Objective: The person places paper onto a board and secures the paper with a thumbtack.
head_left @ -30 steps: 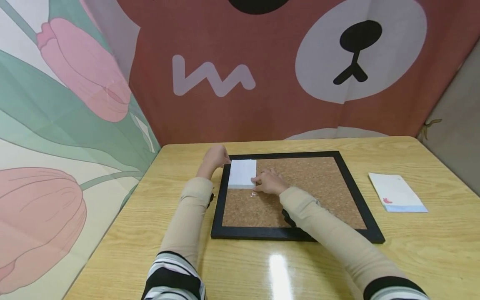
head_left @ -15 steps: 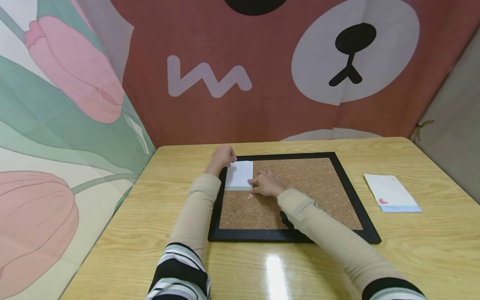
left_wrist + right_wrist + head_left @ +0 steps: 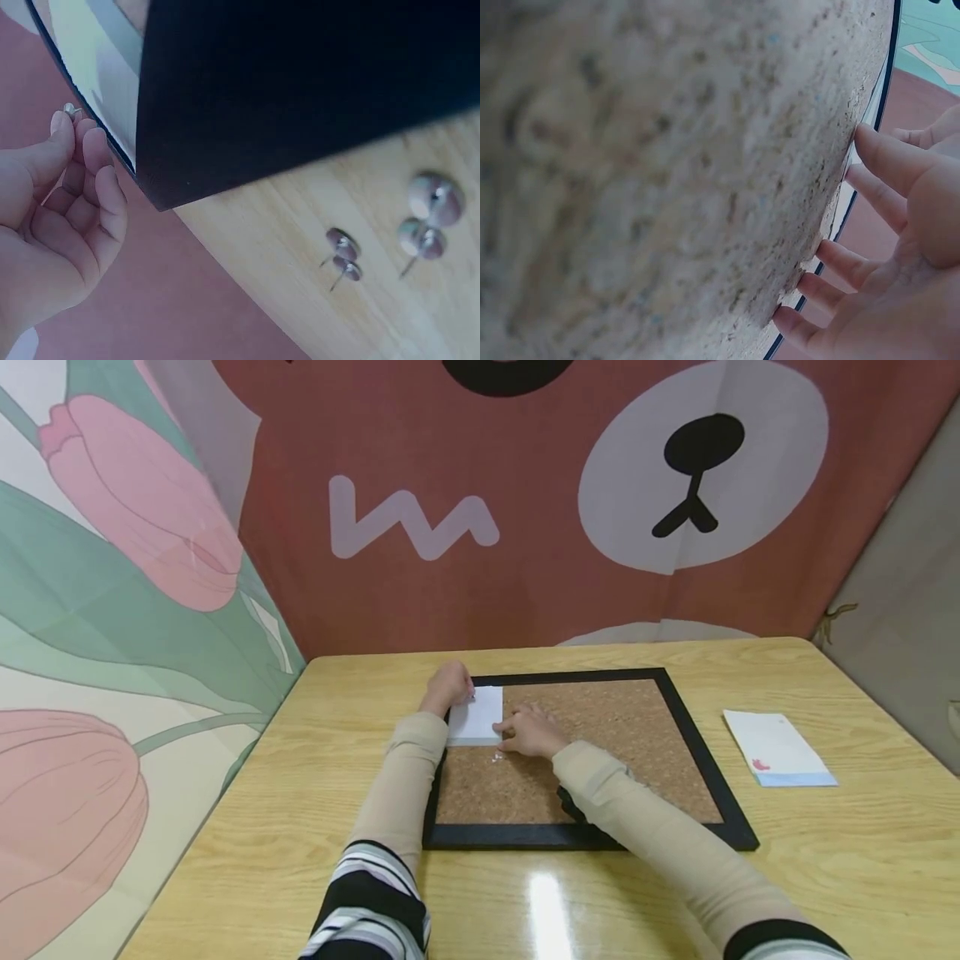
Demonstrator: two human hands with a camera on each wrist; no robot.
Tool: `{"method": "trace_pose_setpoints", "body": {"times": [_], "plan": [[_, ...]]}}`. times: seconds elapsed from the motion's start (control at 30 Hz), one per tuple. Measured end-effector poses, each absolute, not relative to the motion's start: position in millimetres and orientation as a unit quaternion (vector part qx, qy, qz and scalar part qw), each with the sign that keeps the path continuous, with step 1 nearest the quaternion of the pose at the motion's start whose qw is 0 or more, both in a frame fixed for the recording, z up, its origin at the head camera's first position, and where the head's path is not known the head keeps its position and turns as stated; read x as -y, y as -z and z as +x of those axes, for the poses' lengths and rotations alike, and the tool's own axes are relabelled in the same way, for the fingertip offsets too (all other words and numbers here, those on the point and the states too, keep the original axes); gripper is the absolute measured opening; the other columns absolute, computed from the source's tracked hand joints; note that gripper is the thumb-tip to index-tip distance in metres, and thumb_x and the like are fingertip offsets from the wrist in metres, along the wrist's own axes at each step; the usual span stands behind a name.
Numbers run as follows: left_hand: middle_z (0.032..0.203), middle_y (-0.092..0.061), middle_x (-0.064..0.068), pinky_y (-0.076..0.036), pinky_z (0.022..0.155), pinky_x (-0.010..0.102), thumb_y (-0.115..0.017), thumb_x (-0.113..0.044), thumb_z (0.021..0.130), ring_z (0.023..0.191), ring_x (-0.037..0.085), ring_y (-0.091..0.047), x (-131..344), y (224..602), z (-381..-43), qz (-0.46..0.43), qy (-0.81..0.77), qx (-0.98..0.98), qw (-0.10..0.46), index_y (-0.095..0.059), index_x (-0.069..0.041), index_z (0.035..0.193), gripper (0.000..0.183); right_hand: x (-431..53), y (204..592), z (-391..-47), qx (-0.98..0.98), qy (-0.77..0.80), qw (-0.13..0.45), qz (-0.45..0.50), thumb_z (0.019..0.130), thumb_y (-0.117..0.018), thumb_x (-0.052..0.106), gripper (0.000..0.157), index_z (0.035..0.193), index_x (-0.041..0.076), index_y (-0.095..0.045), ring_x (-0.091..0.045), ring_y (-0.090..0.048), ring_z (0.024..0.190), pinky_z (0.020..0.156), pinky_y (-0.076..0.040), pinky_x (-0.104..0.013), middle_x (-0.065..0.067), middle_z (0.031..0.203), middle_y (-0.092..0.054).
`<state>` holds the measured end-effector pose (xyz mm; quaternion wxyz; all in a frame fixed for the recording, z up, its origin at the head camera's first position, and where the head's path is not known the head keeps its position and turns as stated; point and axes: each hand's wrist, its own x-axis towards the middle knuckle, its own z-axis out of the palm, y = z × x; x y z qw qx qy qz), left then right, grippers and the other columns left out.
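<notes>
Pinching a metal tack near the top-left corner of a white sheet on a black-framed corkboard.
The wood-grain counter stands before a reddish-brown bear hanging, tulip-print cloth alongside; the left hand's grip closes thumb to fingertip, while the right hand, fingers extended and holding nothing, touches the sheet's right edge; the left hand hides that corner, loose tacks blur, and the counter's near edge is cut off.
</notes>
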<state>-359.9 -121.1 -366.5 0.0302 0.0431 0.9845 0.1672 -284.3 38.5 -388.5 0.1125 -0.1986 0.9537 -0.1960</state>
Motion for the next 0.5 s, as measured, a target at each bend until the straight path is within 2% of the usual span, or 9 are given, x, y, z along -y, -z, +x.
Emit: {"method": "trace_pose_setpoints", "body": {"times": [0.27, 0.5], "plan": [[0.072, -0.06, 0.003, -0.04, 0.054, 0.025, -0.06, -0.002, 0.077, 0.065, 0.019, -0.05, 117.9, 372.6, -363.8, 0.04, -0.159, -0.986, 0.04, -0.065, -0.007, 0.062, 0.017, -39.4, 389.3, -281.9, -0.952, 0.202, 0.11, -0.2, 0.082, -0.064, 0.03, 0.041, 0.122, 0.02, -0.057, -0.036, -0.023, 0.126, 0.097, -0.019, -0.057, -0.016, 0.137, -0.034], [0.067, -0.057, 0.004, -0.036, 0.044, 0.022, -0.061, -0.002, 0.079, 0.054, 0.016, -0.045, 119.0, 373.7, -368.0, 0.039, -0.159, -0.984, 0.068, -0.066, -0.004, 0.067, 0.013, -39.2, 387.5, -281.6, -0.954, 0.196, 0.11, -0.199, 0.083, -0.064, 0.03, 0.041, 0.123, 0.021, -0.057, -0.037, -0.021, 0.127, 0.097, -0.019, -0.058, -0.016, 0.138, -0.033]]}}
